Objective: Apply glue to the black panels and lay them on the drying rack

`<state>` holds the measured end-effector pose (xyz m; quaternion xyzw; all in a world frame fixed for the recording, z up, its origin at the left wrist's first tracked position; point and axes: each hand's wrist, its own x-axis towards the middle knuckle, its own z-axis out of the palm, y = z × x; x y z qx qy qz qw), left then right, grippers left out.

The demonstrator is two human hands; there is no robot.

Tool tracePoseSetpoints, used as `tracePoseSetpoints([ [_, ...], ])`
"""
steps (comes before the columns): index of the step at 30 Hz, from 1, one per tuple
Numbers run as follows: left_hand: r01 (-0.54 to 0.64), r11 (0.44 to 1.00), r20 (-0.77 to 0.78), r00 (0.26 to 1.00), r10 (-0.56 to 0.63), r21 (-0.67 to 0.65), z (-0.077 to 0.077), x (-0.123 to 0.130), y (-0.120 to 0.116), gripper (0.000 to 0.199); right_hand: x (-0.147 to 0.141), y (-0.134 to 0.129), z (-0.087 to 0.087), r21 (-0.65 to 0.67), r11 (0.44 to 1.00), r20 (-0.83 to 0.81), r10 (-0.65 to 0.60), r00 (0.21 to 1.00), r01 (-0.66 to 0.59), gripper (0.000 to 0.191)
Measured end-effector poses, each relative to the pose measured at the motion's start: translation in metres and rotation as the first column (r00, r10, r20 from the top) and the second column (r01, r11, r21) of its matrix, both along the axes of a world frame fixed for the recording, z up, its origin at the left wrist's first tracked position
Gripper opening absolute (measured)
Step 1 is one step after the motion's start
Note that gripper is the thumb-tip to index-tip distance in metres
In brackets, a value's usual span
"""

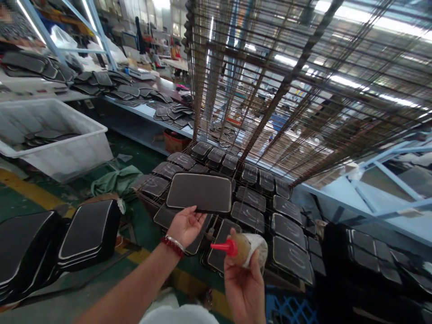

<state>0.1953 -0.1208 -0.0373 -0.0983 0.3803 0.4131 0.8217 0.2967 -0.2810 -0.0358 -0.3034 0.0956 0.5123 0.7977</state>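
My left hand [188, 226], with a red beaded bracelet at the wrist, grips the near edge of a dark rounded panel [199, 192] with a pale border. The panel is held above a rack [148, 204] of similar dark pieces. In my right hand [245, 274] is a glue bottle [251, 249] with a red nozzle that points left. Squiggly pale lines mark several pieces on the rack, such as one below and right of the panel [290, 258].
Raised wire racks [270, 76] slant over the work. A white bin [74, 144] stands at the left, above stacked black pieces [86, 229]. More dark pieces lie on a blue bench [135, 114]. A blue crate [290, 306] sits at the bottom right.
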Motion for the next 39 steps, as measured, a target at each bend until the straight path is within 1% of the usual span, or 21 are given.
tracePoseSetpoints([
  [3,0.064,0.998,0.052,0.997,-0.064,-0.003,-0.001,0.015,-0.019,0.02,-0.015,0.009,-0.005,0.072,0.997,-0.057,0.019,0.998,-0.014,0.037],
  [5,0.191,0.982,0.107,0.976,-0.189,-0.009,0.0,0.021,-0.03,0.016,-0.022,0.018,-0.008,0.103,0.994,-0.062,0.025,0.998,-0.018,0.033],
  [7,0.355,0.935,0.178,0.919,-0.351,0.011,0.001,0.025,-0.038,0.02,-0.025,0.025,-0.01,0.115,0.993,-0.046,0.035,0.998,-0.03,0.032],
  [9,0.446,0.893,0.194,0.872,-0.45,0.066,0.001,0.027,-0.045,0.025,-0.025,0.029,-0.01,0.108,0.993,-0.013,0.04,0.999,-0.038,0.036],
  [12,0.378,0.893,0.068,0.912,-0.405,0.243,-0.009,0.018,-0.061,0.016,-0.021,0.027,-0.008,0.09,0.995,0.046,0.038,0.998,-0.042,0.04],
  [14,0.384,0.852,-0.042,0.917,-0.396,0.356,-0.027,-0.002,-0.072,0.016,-0.014,0.022,-0.004,0.083,0.995,0.086,0.043,0.995,-0.05,0.041],
  [15,0.445,0.815,-0.117,0.893,-0.435,0.371,-0.038,-0.019,-0.074,0.021,-0.01,0.018,-0.002,0.075,0.995,0.109,0.051,0.993,-0.059,0.042],
  [16,0.554,0.764,-0.221,0.832,-0.508,0.332,-0.05,-0.038,-0.073,0.026,-0.005,0.014,0.0,0.065,0.995,0.133,0.063,0.989,-0.072,0.045],
  [18,0.751,0.648,-0.493,0.614,-0.617,0.125,-0.069,-0.083,-0.057,0.019,0.007,0.007,0.005,0.041,0.993,0.187,0.1,0.977,-0.11,0.051],
  [20,0.806,0.592,-0.697,0.434,-0.57,0.019,-0.071,-0.124,-0.024,0.016,0.019,0.001,0.011,0.017,0.986,0.235,0.157,0.959,-0.166,0.057],
  [21,0.81,0.587,-0.776,0.378,-0.505,0.013,-0.065,-0.138,-0.004,0.017,0.025,-0.002,0.013,0.004,0.981,0.254,0.187,0.949,-0.194,0.059],
  [22,0.814,0.575,-0.828,0.377,-0.415,0.083,-0.053,-0.145,0.017,0.016,0.03,-0.004,0.016,-0.009,0.975,0.273,0.217,0.937,-0.223,0.06],
  [23,0.813,0.558,-0.871,0.386,-0.305,0.165,-0.037,-0.147,0.036,0.017,0.033,-0.005,0.018,-0.026,0.968,0.294,0.246,0.924,-0.25,0.061],
  [25,0.824,0.463,-0.875,0.448,-0.184,0.325,-0.001,-0.13,0.066,0.028,0.038,-0.006,0.024,-0.058,0.959,0.344,0.28,0.896,-0.277,0.064],
  [27,0.838,0.351,-0.841,0.503,-0.198,0.418,0.032,-0.098,0.08,0.041,0.037,-0.005,0.028,-0.08,0.951,0.394,0.307,0.866,-0.3,0.065],
  [29,0.853,0.254,-0.804,0.517,-0.294,0.456,0.053,-0.062,0.082,0.045,0.034,-0.003,0.03,-0.084,0.935,0.425,0.347,0.836,-0.345,0.066],
  [31,0.874,0.17,-0.76,0.481,-0.437,0.455,0.059,-0.035,0.078,0.041,0.03,-0.002,0.029,-0.071,0.915,0.434,0.388,0.813,-0.398,0.067],
  [33,0.885,0.085,-0.701,0.417,-0.578,0.457,0.056,-0.021,0.075,0.037,0.027,-0.002,0.027,-0.049,0.905,0.43,0.401,0.809,-0.423,0.066],
  [35,0.881,0.033,-0.659,0.378,-0.651,0.472,0.05,-0.021,0.074,0.037,0.029,-0.004,0.028,-0.033,0.916,0.415,0.377,0.828,-0.401,0.063],
  [37,0.877,0.009,-0.657,0.366,-0.659,0.48,0.047,-0.029,0.077,0.039,0.037,-0.009,0.034,-0.027,0.942,0.406,0.317,0.857,-0.336,0.057],
  [39,0.88,-0.04,-0.676,0.334,-0.657,0.474,0.049,-0.04,0.081,0.039,0.05,-0.015,0.046,-0.029,0.968,0.421,0.236,0.876,-0.247,0.052],
])
